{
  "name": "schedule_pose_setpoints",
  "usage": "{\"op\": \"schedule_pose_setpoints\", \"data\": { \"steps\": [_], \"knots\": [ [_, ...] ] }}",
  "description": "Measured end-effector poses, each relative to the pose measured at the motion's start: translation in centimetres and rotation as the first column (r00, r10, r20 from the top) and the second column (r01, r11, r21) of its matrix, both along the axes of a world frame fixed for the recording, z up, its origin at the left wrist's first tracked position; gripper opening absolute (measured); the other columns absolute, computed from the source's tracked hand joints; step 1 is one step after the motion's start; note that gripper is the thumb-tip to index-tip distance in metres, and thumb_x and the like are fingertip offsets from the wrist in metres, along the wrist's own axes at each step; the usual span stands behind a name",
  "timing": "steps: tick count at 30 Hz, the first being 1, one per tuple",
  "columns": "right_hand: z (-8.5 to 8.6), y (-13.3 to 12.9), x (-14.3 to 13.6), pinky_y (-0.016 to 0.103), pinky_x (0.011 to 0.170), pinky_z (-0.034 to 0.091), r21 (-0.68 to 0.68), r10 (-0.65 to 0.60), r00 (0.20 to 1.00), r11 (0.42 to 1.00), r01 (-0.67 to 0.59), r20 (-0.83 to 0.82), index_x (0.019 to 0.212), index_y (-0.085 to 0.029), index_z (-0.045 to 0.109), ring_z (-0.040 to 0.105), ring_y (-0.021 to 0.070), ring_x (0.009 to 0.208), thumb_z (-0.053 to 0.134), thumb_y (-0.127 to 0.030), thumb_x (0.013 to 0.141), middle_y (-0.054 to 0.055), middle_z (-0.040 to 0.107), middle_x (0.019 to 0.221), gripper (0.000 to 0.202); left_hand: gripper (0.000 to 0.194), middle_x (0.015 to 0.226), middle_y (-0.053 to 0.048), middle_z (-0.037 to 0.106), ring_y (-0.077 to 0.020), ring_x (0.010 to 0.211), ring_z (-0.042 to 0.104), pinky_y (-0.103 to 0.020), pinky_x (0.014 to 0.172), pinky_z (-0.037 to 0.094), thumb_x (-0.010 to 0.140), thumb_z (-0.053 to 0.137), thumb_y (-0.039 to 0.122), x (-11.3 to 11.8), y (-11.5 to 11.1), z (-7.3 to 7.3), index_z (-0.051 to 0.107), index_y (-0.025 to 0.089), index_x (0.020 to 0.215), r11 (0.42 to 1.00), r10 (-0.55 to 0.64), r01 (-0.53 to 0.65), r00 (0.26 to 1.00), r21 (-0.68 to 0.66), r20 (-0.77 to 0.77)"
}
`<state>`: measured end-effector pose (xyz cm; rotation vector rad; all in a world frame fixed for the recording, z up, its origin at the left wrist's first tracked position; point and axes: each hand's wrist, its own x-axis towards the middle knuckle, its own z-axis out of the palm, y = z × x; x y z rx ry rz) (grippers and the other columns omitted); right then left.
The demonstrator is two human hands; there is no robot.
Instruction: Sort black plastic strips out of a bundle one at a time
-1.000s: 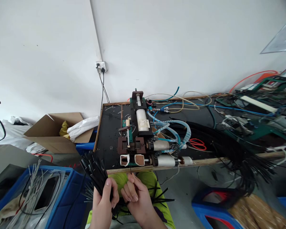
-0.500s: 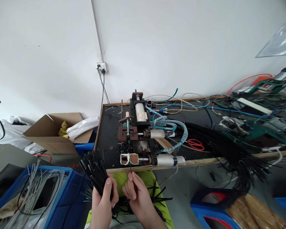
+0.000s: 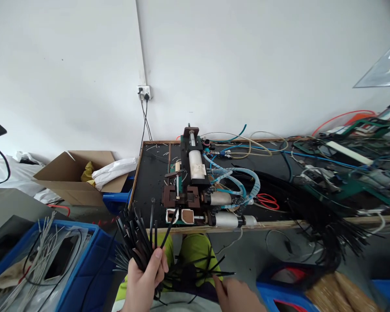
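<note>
My left hand (image 3: 146,277) is closed around a bundle of black cables (image 3: 138,238), whose cut ends fan upward. One black cable leans away from the bundle toward the padded jaws (image 3: 187,216) at the machine's front. More black cables (image 3: 211,269) lie spread across my lap, over the yellow-green trousers. My right hand (image 3: 237,294) is low beside their ends, one finger stretched out and the other fingers partly hidden and blurred. I see nothing held in it. The pneumatic machine (image 3: 196,167) with its white cylinders stands on the black bench.
A blue crate (image 3: 94,260) with pale wires and a phone stands at the left. An open cardboard box (image 3: 71,186) is behind it. Red-handled scissors (image 3: 268,201) and a long black cable bundle (image 3: 292,195) lie on the bench, right. Blue bins (image 3: 276,294) sit below.
My right hand has left the front of the machine and moved down and right to the cables on my lap. My left hand still holds the bundle. The machine's jaws have shifted.
</note>
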<state>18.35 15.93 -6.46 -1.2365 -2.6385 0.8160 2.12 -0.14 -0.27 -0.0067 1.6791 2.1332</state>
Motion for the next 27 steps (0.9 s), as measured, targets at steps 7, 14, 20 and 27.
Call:
{"op": "schedule_pose_setpoints", "data": {
  "steps": [7,14,20,27],
  "knots": [
    [9.9,-5.3,-9.0,0.031,0.067,0.05,-0.266,0.03,0.634,0.892,-0.367,-0.773,0.105,-0.024,0.077,0.067,0.023,0.077,0.058,-0.044,0.104,0.007,0.071,0.086,0.027,0.054,0.041,0.004,0.045,-0.0077,0.036,0.033,-0.021,0.037,0.025,0.079,0.082,0.065,0.9,-0.1,0.3,0.067,0.016,0.06,0.994,-0.086,0.078,0.991,-0.082,-0.104],
    [8.0,-6.6,-8.9,0.03,0.071,0.05,-0.535,-0.365,0.494,0.803,-0.262,-0.79,0.084,-0.023,0.071,0.063,0.0211,0.073,0.051,-0.052,0.107,0.003,0.063,0.069,0.042,0.048,0.073,-0.01,0.076,-0.0247,0.076,0.072,-0.03,0.071,0.059,0.082,0.08,0.065,0.1,0.8,1.3,0.08,0.018,0.071,0.99,0.125,-0.137,0.964,-0.038,-0.237],
    [6.2,-6.8,-9.0,0.028,0.058,0.037,-0.32,0.011,0.673,0.874,-0.366,-0.74,0.072,-0.021,0.065,0.054,0.0173,0.061,0.055,-0.046,0.104,0.002,0.059,0.065,0.042,0.049,0.052,0.007,0.045,-0.0079,0.046,0.036,-0.02,0.041,0.032,0.068,0.095,0.056,-1.0,0.5,0.4,0.068,0.015,0.073,0.999,0.001,-0.001,1.0,0.033,-0.002],
    [5.1,-5.4,-9.4,0.029,0.062,0.039,-0.521,0.024,0.667,0.605,-0.602,-0.744,0.072,-0.021,0.063,0.058,0.0186,0.062,0.05,-0.055,0.106,0.004,0.064,0.065,0.051,0.045,0.052,0.011,0.034,-0.0069,0.047,0.027,-0.019,0.043,0.026,0.081,0.089,0.051,-1.5,1.0,1.4,0.068,0.016,0.101,0.993,0.032,-0.031,0.999,0.115,-0.007]
  ]
}}
